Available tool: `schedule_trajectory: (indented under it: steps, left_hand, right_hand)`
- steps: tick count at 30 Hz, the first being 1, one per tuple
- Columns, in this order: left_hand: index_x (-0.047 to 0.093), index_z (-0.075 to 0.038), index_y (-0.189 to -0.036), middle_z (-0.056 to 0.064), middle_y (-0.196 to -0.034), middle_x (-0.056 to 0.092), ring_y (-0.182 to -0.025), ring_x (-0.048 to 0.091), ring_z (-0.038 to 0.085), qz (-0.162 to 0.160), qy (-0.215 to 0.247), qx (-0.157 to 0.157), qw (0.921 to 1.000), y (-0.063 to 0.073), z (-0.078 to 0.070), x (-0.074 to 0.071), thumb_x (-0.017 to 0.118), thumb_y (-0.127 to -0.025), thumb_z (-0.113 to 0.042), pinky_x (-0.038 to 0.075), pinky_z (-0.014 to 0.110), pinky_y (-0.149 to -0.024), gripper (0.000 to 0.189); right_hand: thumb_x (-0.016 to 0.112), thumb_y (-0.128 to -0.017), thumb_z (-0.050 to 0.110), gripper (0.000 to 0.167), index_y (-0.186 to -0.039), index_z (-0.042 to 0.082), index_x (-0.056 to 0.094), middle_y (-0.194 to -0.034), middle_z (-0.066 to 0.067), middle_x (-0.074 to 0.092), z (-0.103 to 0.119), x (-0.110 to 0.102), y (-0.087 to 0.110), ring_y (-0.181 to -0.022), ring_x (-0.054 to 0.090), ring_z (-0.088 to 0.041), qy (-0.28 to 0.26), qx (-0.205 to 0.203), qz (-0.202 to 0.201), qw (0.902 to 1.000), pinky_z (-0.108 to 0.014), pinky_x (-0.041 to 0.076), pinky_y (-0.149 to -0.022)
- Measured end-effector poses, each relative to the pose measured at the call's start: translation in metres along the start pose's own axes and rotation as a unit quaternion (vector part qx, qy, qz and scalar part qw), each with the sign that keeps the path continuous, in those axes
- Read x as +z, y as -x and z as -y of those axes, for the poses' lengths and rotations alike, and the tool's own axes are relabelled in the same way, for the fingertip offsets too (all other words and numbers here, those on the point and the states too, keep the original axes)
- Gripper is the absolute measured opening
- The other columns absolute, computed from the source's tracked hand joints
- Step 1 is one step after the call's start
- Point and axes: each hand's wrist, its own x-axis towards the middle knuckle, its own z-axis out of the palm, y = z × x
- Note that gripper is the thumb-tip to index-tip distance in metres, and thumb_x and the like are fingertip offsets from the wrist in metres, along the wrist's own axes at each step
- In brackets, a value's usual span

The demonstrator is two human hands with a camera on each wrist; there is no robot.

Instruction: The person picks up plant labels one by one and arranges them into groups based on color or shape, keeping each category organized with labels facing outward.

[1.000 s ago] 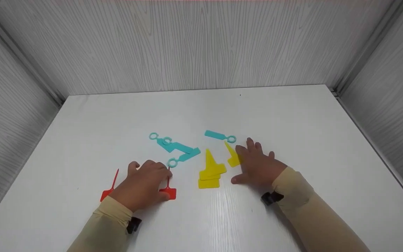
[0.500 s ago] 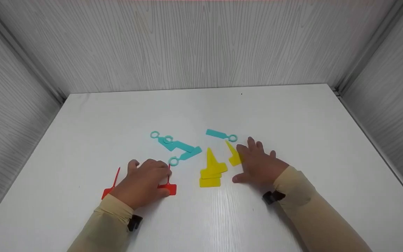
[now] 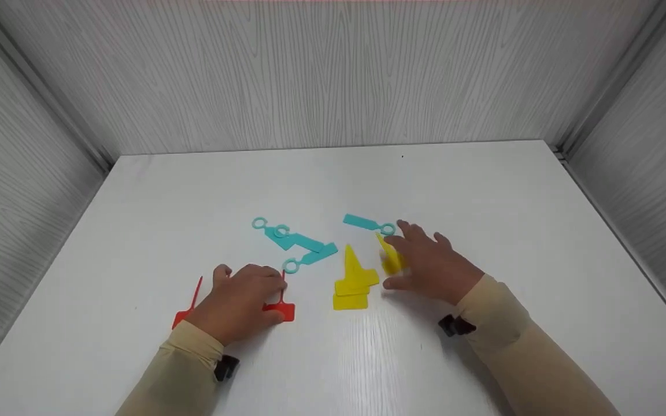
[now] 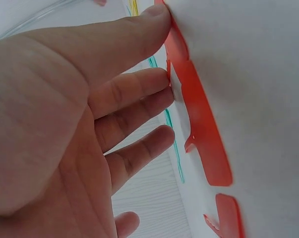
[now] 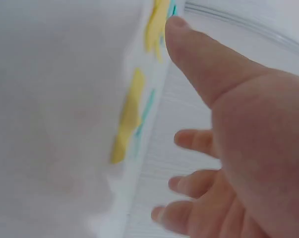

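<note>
My left hand rests low over flat red tags with thin stems, its thumb touching one red tag. Another red tag shows beyond its wrist side, and the left wrist view has a further red tag beneath the spread fingers. To the right, my right hand hovers with fingers spread beside a single yellow T-shaped tag, which looks blurred. In the right wrist view that tag lies apart from the thumb and fingertips. Overlapping yellow tags lie between the hands.
Several teal tags with ring ends lie behind the hands: an overlapping group left of centre and a lone teal tag near the right fingertips. The white table ends at a grey wood-grain panel, with side panels left and right.
The right hand has risen a little and its fingers have shifted left over the single yellow tag, which has moved slightly. The left hand has stayed on the red tags.
</note>
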Motion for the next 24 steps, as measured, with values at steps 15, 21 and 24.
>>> schedule_trajectory:
  steps: [15,21,24]
  left_hand:
    - [0.076,-0.026,-0.140,-0.003,-0.144,0.070,-0.144,0.054,0.026,0.002,0.003,-0.005,1.0000,-0.004,-0.002,0.000,0.096,-0.087,-0.040,0.027,0.076,-0.117,0.058]
    - [0.077,-0.025,-0.138,-0.003,-0.143,0.070,-0.143,0.055,0.026,0.000,0.008,-0.001,1.0000,-0.006,-0.005,0.002,0.096,-0.088,-0.040,0.027,0.075,-0.116,0.056]
    - [0.077,-0.023,-0.135,-0.002,-0.141,0.071,-0.142,0.056,0.026,-0.012,0.005,0.009,0.9999,-0.006,-0.006,0.002,0.095,-0.089,-0.035,0.028,0.074,-0.115,0.051]
  right_hand:
    - [0.089,-0.090,0.051,0.055,-0.138,0.028,0.079,-0.172,-0.011,0.047,0.065,0.019,-0.036,-0.166,0.026,-0.046,0.135,-0.154,0.057,0.9771,-0.075,0.028,-0.124]
    - [0.085,-0.094,0.045,0.044,-0.134,0.028,0.082,-0.172,-0.010,0.047,0.061,0.015,-0.048,-0.167,0.021,-0.046,0.145,-0.130,0.089,0.9769,-0.074,0.025,-0.126]
    - [0.083,-0.095,0.039,0.038,-0.130,0.027,0.085,-0.168,-0.011,0.051,0.057,0.013,-0.049,-0.167,0.023,-0.046,0.139,-0.130,0.086,0.9780,-0.075,0.025,-0.125]
